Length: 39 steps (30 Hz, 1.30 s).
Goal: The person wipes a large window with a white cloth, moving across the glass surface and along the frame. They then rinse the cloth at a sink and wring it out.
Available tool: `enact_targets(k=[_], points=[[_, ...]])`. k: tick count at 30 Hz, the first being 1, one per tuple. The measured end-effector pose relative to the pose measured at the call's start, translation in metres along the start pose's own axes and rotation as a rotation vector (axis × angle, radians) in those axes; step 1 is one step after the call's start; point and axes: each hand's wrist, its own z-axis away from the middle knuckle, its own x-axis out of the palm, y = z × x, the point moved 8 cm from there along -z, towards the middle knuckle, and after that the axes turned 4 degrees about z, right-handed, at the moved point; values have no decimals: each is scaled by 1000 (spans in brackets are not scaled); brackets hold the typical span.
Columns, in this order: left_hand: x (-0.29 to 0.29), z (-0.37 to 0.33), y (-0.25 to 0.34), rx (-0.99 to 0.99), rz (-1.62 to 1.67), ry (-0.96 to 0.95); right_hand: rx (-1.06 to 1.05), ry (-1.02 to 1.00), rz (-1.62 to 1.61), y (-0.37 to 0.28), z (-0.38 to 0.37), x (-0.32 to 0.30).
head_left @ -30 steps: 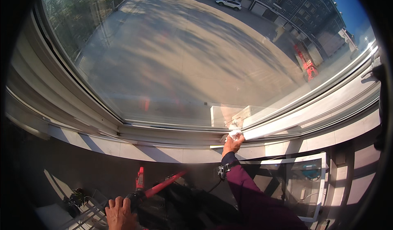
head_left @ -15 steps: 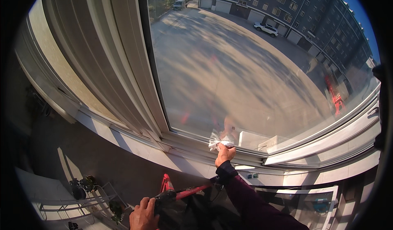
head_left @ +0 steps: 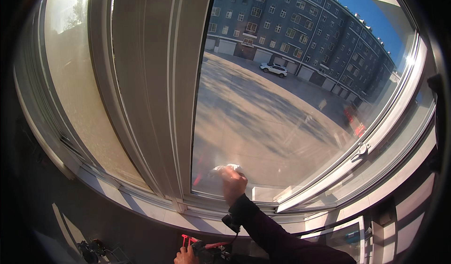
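My right hand (head_left: 234,185) is closed round a crumpled white cloth or tissue (head_left: 230,167), up against the lower left part of the window pane (head_left: 263,132). The hand is a little blurred. My right arm in its dark sleeve (head_left: 275,233) reaches up from the lower right. At the bottom edge, my left hand (head_left: 186,256) is closed at the black part of a red-and-black bar frame (head_left: 213,245). Its palm and part of its fingers are hidden.
Light window frame posts (head_left: 145,94) rise at the left, beside a frosted pane (head_left: 77,85). A window handle (head_left: 361,151) sticks out at the right. The pale sill (head_left: 202,222) curves below. A glass-topped table (head_left: 345,240) stands lower right; plants (head_left: 89,251) are lower left.
My right hand has moved with the white cloth from the bottom of the window up onto the glass. The view has tilted up, showing more of the building. My left hand stays at the bar.
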Motion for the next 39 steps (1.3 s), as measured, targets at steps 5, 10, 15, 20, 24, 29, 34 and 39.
enact_targets(k=[5,10,15,20,24,29,34,39], points=[[14,5,-17,-72,85,50,-21,-147,-4,-227,-25,94],[16,4,-20,-3,152,-7,-467,-25,282,-425,-48,169],[20,1,-25,-40,149,-184,-1236,-93,995,-615,-60,261],[11,4,-21,-26,143,-241,-1777,35,1073,-717,-46,330],[6,0,-18,-25,163,-275,-1817,100,1068,-707,-53,350],[2,-9,-19,-33,174,-282,-1719,-365,1269,-523,-39,295],[-2,-16,-21,-21,163,-278,-1330,-826,1417,-355,-14,220],[-7,-20,-20,-16,164,-263,-1587,-782,1330,-439,-20,258]])
